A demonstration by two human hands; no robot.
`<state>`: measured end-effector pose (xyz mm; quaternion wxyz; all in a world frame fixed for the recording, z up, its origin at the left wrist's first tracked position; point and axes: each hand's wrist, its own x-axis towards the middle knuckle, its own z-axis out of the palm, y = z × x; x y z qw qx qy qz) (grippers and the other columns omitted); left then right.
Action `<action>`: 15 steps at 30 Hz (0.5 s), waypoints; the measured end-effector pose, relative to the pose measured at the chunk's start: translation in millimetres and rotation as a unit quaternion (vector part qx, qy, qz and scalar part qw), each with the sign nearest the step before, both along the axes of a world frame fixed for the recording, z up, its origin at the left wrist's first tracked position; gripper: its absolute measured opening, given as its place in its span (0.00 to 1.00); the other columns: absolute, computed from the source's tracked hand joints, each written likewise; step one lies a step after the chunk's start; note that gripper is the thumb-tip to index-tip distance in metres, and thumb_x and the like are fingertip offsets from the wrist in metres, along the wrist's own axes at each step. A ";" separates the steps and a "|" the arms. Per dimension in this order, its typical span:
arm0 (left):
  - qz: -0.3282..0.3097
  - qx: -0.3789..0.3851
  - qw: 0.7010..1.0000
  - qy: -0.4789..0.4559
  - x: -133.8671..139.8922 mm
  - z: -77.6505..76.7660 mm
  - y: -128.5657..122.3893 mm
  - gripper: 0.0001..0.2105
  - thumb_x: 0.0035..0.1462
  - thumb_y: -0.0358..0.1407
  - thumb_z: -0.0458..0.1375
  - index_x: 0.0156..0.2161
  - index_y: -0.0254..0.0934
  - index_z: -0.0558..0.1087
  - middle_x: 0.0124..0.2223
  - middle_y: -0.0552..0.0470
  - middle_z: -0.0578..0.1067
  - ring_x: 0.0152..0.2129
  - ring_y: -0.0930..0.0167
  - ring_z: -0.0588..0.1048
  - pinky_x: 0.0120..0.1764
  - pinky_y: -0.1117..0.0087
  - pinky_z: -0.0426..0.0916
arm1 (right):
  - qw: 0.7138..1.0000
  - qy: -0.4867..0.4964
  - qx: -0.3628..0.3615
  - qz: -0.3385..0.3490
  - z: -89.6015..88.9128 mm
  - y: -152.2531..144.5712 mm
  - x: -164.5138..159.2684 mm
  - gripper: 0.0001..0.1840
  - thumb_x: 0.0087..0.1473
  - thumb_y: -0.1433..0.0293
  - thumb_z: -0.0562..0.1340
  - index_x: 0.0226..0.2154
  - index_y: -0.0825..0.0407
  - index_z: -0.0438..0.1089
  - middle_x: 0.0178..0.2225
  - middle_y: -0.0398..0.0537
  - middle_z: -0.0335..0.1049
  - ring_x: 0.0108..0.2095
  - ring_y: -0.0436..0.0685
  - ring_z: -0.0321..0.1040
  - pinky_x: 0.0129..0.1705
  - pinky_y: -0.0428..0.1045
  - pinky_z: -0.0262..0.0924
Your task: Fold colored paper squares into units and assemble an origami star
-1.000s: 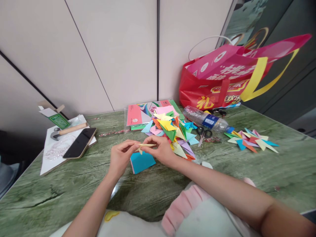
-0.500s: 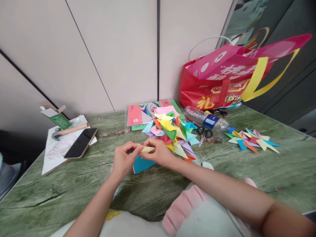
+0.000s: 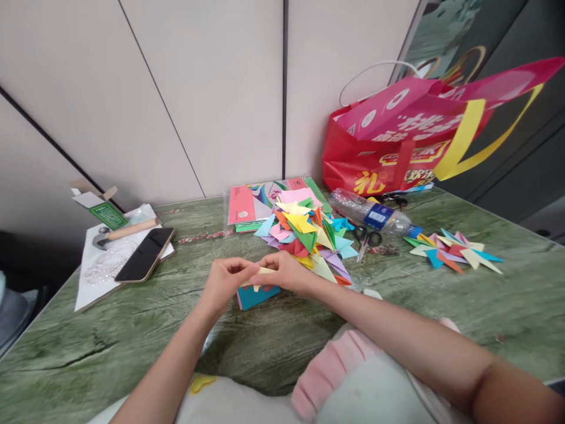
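Note:
Between my two hands is a small piece of cream folded paper (image 3: 263, 271). My left hand (image 3: 224, 284) pinches its left end with thumb and fingers. The other end is gripped by my right hand (image 3: 286, 271). Fingers cover much of the paper, so its exact fold is hard to see. Below the hands lies a blue paper sheet (image 3: 258, 297) with a pink edge at its left. Just beyond my right hand rises a heap of colourful folded paper pieces (image 3: 304, 227).
Paper packs (image 3: 247, 203) lie behind the heap. To the right are scissors (image 3: 366, 238), a plastic bottle (image 3: 375, 213), a smaller folded-paper pile (image 3: 454, 250) and a red bag (image 3: 384, 147). At left are a phone (image 3: 145, 256), a hammer (image 3: 128, 229) and a green box (image 3: 106, 213).
The cream paper has turned in my fingers, and a small piece of it now points down between the hands. Both hands stay over the blue sheet, drawn slightly closer together.

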<state>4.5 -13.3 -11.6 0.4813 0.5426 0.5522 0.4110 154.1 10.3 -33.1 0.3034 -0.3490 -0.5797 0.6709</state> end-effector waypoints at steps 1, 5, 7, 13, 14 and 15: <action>-0.002 -0.015 1.000 -0.010 -0.1 -0.2 -0.3 0.07 0.40 0.36 0.62 0.21 0.32 0.75 0.18 0.53 0.73 0.15 0.76 0.67 0.20 0.77 0.59 | 1.000 -0.003 -0.001 0.002 -0.3 -0.1 -0.2 0.18 0.32 0.61 0.67 0.24 0.56 0.67 0.21 0.41 0.68 0.22 0.49 0.65 0.27 0.46 0.62; -0.002 -0.037 0.999 -0.026 0.5 -2.0 -0.5 0.08 0.39 0.36 0.62 0.20 0.31 0.74 0.17 0.53 0.73 0.15 0.77 0.66 0.20 0.77 0.59 | 1.000 -0.017 0.010 -0.003 -1.2 -0.3 -0.6 0.17 0.32 0.62 0.67 0.24 0.57 0.67 0.19 0.41 0.67 0.20 0.48 0.64 0.25 0.45 0.60; 0.001 -0.031 0.999 -0.027 0.7 -3.8 0.1 0.08 0.39 0.36 0.63 0.21 0.31 0.74 0.18 0.53 0.72 0.15 0.77 0.65 0.20 0.77 0.59 | 0.997 -0.047 0.052 -0.019 -1.5 -0.2 -0.3 0.16 0.33 0.63 0.67 0.25 0.58 0.67 0.19 0.41 0.67 0.20 0.47 0.62 0.23 0.43 0.56; 0.022 0.032 0.999 0.009 -1.2 -5.7 3.2 0.07 0.41 0.36 0.61 0.24 0.32 0.74 0.22 0.53 0.74 0.19 0.76 0.68 0.23 0.76 0.61 | 0.972 -0.122 0.193 -0.061 -2.2 1.3 2.0 0.19 0.29 0.66 0.69 0.27 0.57 0.69 0.21 0.40 0.65 0.22 0.46 0.57 0.21 0.40 0.49; 0.021 0.045 0.999 0.021 -1.4 -4.6 3.5 0.07 0.41 0.36 0.61 0.24 0.32 0.74 0.22 0.53 0.74 0.19 0.75 0.68 0.24 0.76 0.62 | 0.974 -0.112 0.188 -0.061 -2.3 1.7 2.1 0.19 0.29 0.64 0.68 0.27 0.57 0.69 0.21 0.40 0.65 0.22 0.46 0.58 0.21 0.40 0.50; 0.018 0.056 0.998 0.034 -1.5 -3.3 3.6 0.07 0.42 0.36 0.60 0.24 0.32 0.74 0.22 0.53 0.73 0.19 0.75 0.68 0.24 0.76 0.62 | 0.978 -0.098 0.175 -0.059 -2.5 2.3 2.0 0.19 0.31 0.63 0.68 0.27 0.57 0.69 0.21 0.40 0.65 0.22 0.46 0.58 0.21 0.40 0.51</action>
